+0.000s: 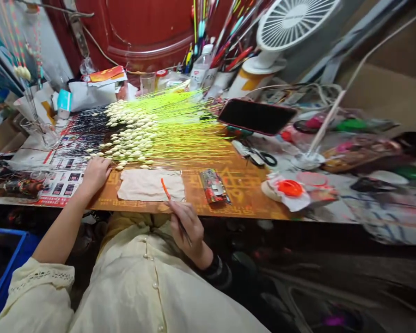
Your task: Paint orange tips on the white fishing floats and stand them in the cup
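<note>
A large heap of fishing floats (131,143) lies across the table, with pale oval bodies, thin dark stems to the left and long yellow-green tips to the right. At its near left edge, my left hand (97,173) rests palm down beside the closest floats, holding nothing that I can see; its fingertips are partly hidden. My right hand (189,229) is closed around the handle of a thin paintbrush. The orange end of the paintbrush (165,188) points up over a folded pale cloth (138,185) at the table's front edge.
Right of the cloth lies a small printed packet (215,187). Farther right sits an open pot of orange paint (290,188). Behind are scissors (263,157), a propped phone (256,116), a white fan (294,23) and a bottle (201,67). A blue crate (10,259) stands lower left.
</note>
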`<state>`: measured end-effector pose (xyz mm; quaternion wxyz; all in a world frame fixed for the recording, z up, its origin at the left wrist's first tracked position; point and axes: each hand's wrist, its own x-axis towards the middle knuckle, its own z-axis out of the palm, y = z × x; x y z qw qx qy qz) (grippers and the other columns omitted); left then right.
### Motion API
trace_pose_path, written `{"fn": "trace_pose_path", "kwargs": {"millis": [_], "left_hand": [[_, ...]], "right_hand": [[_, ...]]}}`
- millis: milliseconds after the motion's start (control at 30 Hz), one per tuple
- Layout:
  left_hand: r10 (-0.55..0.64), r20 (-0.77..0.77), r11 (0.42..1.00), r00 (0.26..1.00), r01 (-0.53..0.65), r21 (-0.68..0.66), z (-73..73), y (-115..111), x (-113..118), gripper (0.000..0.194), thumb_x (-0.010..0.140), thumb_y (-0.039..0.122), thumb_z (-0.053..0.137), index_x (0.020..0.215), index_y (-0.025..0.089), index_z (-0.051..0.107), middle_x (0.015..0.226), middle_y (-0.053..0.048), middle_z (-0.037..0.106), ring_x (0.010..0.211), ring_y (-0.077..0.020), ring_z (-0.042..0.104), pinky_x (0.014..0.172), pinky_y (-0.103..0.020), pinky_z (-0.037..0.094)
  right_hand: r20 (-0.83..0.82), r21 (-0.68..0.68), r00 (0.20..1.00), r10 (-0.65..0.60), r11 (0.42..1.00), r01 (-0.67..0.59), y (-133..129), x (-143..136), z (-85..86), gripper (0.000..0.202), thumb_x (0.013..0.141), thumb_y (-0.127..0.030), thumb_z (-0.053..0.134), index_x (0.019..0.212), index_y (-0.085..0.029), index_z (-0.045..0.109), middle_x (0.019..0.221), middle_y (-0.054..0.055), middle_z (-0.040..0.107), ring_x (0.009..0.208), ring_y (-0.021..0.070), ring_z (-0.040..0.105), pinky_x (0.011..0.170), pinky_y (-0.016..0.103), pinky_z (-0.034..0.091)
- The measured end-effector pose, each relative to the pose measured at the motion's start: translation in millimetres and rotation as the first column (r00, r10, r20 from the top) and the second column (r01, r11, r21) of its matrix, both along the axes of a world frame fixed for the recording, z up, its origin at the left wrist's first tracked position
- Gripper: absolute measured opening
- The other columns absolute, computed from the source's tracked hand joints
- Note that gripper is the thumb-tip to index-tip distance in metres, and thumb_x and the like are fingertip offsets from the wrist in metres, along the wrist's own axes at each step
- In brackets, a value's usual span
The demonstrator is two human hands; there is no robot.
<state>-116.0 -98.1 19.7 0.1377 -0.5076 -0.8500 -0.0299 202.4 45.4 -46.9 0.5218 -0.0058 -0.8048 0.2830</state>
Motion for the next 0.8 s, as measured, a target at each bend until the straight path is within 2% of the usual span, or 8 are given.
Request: {"fn": "trace_pose_path", "kwargs": {"millis": [233, 367, 633, 700, 800], "left_hand": [[0.011, -0.025, 1.000, 1.000, -0.010, 0.023, 6.1, 0, -4, 0.011, 0.094, 0.026, 0.055, 0.094, 0.020, 0.065, 0.101, -0.010, 0.065, 0.101, -0.0280, 0.055, 0.086, -0.041, 0.041], [-0.015, -0.028, 0.999, 0.999, 0.016, 0.045, 2.2, -2, -10, 0.015, 0.097, 0.028, 0.055, 0.096, 0.021, 0.068, 0.101, -0.009, 0.066, 0.101, -0.0270, 0.056, 0.085, -0.040, 0.040], [-0.091, -0.126, 0.987, 0.988, 0.106, 0.117, -7.8, -2, -17, 0.022, 0.098, 0.032, 0.056, 0.087, 0.022, 0.072, 0.093, -0.008, 0.065, 0.096, -0.0259, 0.055, 0.082, -0.040, 0.039], [-0.095, -0.132, 0.979, 0.987, 0.117, 0.166, -7.4, -2, -17, 0.024, 0.099, 0.034, 0.056, 0.086, 0.022, 0.072, 0.093, -0.008, 0.066, 0.093, -0.0254, 0.055, 0.081, -0.039, 0.040], [-0.080, -0.145, 0.944, 0.986, 0.122, 0.307, -2.4, -4, -14, 0.025, 0.101, 0.036, 0.055, 0.089, 0.021, 0.071, 0.096, -0.008, 0.068, 0.093, -0.0247, 0.057, 0.084, -0.039, 0.043]], "right_hand": [[-0.007, -0.036, 0.999, 0.045, 0.998, -0.045, 3, -3, -8.7, 0.059, 0.094, -0.004, 0.052, 0.150, -0.023, 0.050, 0.122, 0.013, 0.073, 0.114, 0.0246, 0.069, 0.092, 0.043, 0.062], [-0.009, -0.029, 0.998, 0.068, 0.997, -0.069, 4, -4, -1.4, 0.060, 0.094, -0.004, 0.052, 0.151, -0.023, 0.049, 0.121, 0.014, 0.073, 0.112, 0.0244, 0.069, 0.090, 0.043, 0.063], [-0.011, 0.008, 0.997, 0.074, 0.997, -0.074, 6, -6, 8.0, 0.063, 0.093, -0.002, 0.052, 0.152, -0.021, 0.047, 0.121, 0.015, 0.072, 0.111, 0.0236, 0.069, 0.090, 0.041, 0.062], [-0.009, 0.002, 0.997, 0.075, 0.997, -0.075, 6, -6, 7.3, 0.062, 0.093, -0.002, 0.052, 0.152, -0.021, 0.048, 0.121, 0.014, 0.073, 0.110, 0.0233, 0.069, 0.090, 0.040, 0.062], [-0.016, 0.024, 0.997, 0.078, 0.997, -0.078, 6, -6, 7.4, 0.061, 0.094, -0.003, 0.051, 0.152, -0.020, 0.047, 0.120, 0.015, 0.073, 0.110, 0.0234, 0.069, 0.090, 0.040, 0.062]]}}
